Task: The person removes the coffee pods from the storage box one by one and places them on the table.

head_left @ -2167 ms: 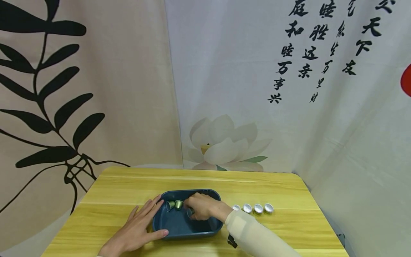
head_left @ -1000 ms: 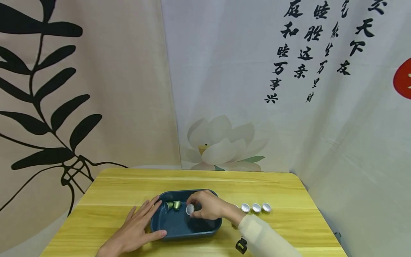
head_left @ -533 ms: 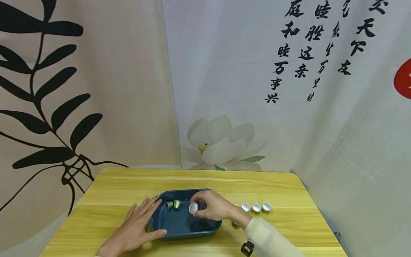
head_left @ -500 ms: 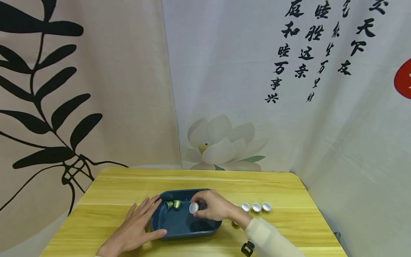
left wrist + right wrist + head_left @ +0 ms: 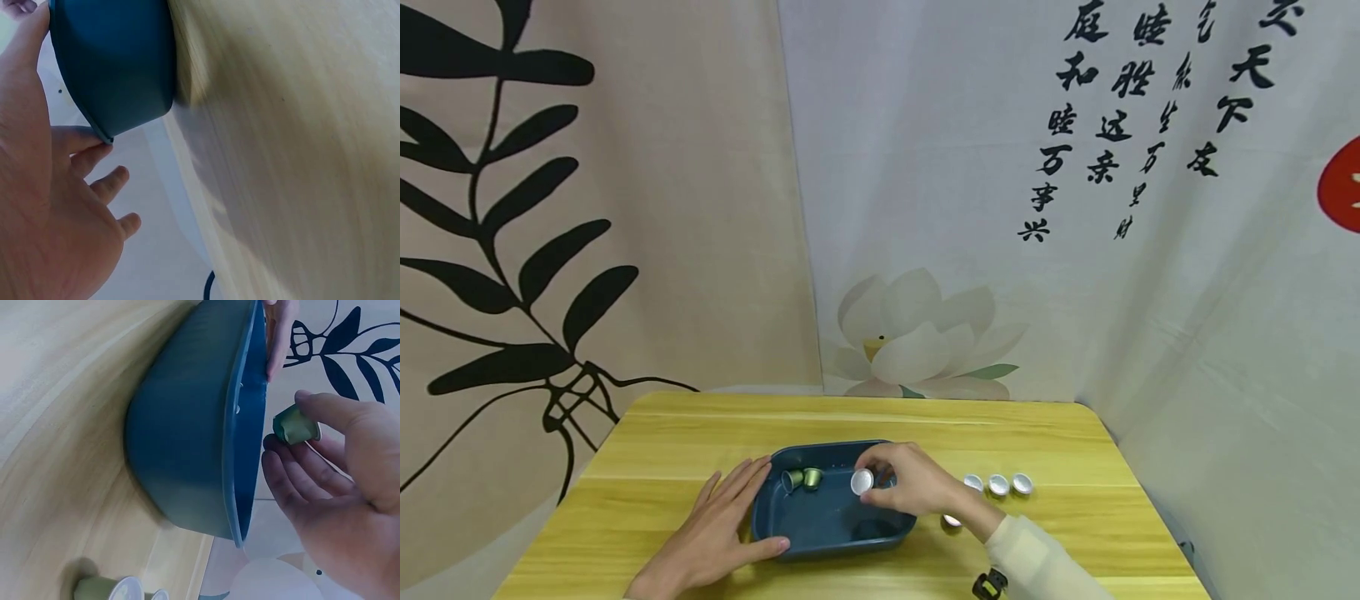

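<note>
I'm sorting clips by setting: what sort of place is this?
Probably a staged indoor corner, perhaps for recording: printed cloth hangs like a backdrop behind the table, where a tray sits beside a few pods.

A yellow, wood-grained table (image 5: 700, 429) with rounded far corners stands before hanging cloth walls. Beyond its left edge, a beige cloth (image 5: 700, 208) bears a dark leafy plant print (image 5: 527, 198); a seam (image 5: 808, 242) meets the far edge left of its middle. Right of that, a paler cloth (image 5: 925, 150) carries a faint lotus (image 5: 917, 350) just above the far edge, black characters (image 5: 1133, 79) higher up, and a red disc (image 5: 1345, 187) far right. Soft light shows shallow creases.
</note>
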Demonstrator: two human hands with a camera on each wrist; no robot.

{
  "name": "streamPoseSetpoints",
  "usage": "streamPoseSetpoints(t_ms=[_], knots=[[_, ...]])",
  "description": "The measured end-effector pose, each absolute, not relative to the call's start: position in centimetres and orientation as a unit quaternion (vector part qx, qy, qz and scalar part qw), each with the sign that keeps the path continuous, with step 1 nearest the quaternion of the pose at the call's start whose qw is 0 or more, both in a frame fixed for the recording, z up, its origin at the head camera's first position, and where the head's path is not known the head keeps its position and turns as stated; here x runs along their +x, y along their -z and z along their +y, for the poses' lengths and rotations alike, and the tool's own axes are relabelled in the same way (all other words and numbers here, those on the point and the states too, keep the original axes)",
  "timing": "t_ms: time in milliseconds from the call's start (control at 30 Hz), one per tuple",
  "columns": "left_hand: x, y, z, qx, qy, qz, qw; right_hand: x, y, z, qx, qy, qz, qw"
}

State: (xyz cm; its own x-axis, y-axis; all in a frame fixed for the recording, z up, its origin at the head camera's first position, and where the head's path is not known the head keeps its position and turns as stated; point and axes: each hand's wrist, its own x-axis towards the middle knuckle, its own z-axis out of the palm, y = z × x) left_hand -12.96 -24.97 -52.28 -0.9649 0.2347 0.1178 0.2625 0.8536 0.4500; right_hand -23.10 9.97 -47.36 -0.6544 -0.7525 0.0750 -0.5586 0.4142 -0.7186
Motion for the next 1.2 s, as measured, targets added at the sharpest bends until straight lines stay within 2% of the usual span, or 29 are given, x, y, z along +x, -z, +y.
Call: streamPoseSetpoints(t_ms=[533,1200], knots=[[-13.1,52.8,-25.0,-0.130,0.237,-0.962,0.038,-22.0,46.7,14.1,-0.342,0.430,0.827,0.115],[-12.9,52.7,-24.9,-0.126,0.242,-0.962,0.033,-20.7,47.9,21.5,-0.281,0.460,0.841,0.042]])
